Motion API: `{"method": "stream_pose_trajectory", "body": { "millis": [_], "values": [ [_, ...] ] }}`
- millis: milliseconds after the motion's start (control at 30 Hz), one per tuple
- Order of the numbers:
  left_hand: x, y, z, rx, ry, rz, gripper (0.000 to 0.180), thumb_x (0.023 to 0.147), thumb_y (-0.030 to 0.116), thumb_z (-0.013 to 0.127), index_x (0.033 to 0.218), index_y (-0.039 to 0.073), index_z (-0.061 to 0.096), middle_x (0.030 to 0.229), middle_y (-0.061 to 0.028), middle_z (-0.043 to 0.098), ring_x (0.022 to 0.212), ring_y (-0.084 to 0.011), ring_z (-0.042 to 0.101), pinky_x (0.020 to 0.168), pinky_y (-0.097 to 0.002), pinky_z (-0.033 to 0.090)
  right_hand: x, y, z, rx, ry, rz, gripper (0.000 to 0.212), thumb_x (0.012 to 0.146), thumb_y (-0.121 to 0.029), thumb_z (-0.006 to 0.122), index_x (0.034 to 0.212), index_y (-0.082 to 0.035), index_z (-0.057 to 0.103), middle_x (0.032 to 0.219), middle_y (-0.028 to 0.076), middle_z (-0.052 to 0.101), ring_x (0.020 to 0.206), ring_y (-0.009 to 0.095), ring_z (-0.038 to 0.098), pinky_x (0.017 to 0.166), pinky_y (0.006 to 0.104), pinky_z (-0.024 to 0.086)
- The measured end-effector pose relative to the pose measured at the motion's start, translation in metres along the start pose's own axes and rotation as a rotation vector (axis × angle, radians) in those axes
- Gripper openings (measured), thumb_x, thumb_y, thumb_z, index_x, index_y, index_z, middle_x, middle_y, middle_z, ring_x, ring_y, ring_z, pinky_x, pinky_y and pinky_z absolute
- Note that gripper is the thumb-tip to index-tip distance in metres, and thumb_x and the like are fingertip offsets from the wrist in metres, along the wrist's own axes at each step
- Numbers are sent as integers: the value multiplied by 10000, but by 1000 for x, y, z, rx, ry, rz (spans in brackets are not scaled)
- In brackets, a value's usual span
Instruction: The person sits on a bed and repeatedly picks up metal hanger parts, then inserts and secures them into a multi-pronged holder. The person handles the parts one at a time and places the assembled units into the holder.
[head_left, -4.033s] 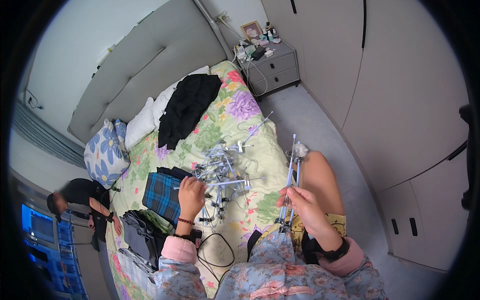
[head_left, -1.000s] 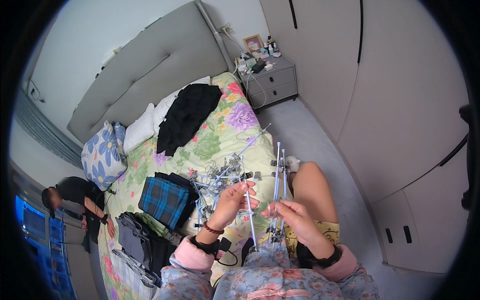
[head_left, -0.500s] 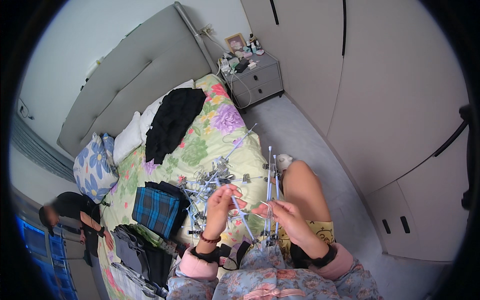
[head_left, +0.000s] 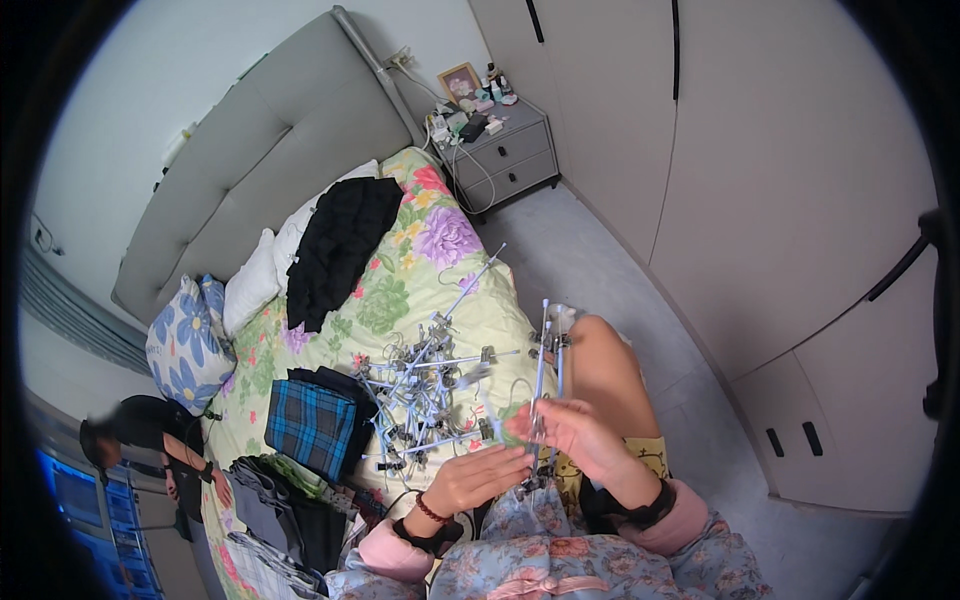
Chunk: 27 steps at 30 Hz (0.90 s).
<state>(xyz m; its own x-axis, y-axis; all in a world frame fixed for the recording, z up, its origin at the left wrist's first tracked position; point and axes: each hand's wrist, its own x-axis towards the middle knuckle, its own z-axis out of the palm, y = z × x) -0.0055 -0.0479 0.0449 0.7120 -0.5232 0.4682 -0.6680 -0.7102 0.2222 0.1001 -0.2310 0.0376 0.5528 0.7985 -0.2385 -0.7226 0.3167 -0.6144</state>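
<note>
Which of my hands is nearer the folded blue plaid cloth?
Left: your left hand is right of the plaid cloth, lower in view; your right hand, holding hangers, is farther right.

The person's left arm [head_left: 395, 553] comes up from the lower edge and slants to the right; the right arm [head_left: 685, 530] slants in to the left, its elbow bent and set out to the side. Both hands meet in front of the body. I see the left hand [head_left: 472, 482] back uppermost, its fingers [head_left: 508, 466] nearly straight and close together, pointing across toward the other hand; its palm is hidden. The right hand [head_left: 585, 440] sits slightly higher and farther from the body, fingers curled inward in a pinching grip. The left fingertips lie just beside it, nearer the body; whether they touch, I can't tell. The right wrist [head_left: 630, 482] leans inward.
</note>
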Motion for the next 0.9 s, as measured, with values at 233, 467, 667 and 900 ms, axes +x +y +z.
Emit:
{"method": "stream_pose_trajectory", "body": {
  "millis": [233,467,667,900],
  "values": [
    [-29,-8,7,-13,54,-101,144,742,42,673,887,41,675,1089,-64,662,1055,-248,620,817,-323,555,-2,3,4,-56,-70,37,392,980,-285,423,1154,30,578,1077,145,652,1005,179,619,916,322,449],
    [-39,-12,17,39,-104,-123,342,774,5,624,1111,64,620,1191,-88,608,1108,-258,586,876,-351,522,-2,8,12,-158,0,13,343,985,-244,433,1142,14,597,1098,107,650,1061,147,573,931,306,426],
    [-36,-13,38,-676,141,-993,363,951,125,484,1307,52,492,1240,-95,573,1123,-176,550,953,-315,442,-2,17,13,-259,-15,-99,300,966,-217,496,1057,31,639,1010,62,671,956,83,563,880,233,406],
    [-3,-11,43,-1118,-208,-1166,375,973,191,403,1298,8,431,1269,-97,491,1156,-157,457,965,-283,363,-7,14,23,-310,-35,-129,327,968,-201,484,1124,70,577,992,105,672,975,129,587,917,272,414]
  ]
}}
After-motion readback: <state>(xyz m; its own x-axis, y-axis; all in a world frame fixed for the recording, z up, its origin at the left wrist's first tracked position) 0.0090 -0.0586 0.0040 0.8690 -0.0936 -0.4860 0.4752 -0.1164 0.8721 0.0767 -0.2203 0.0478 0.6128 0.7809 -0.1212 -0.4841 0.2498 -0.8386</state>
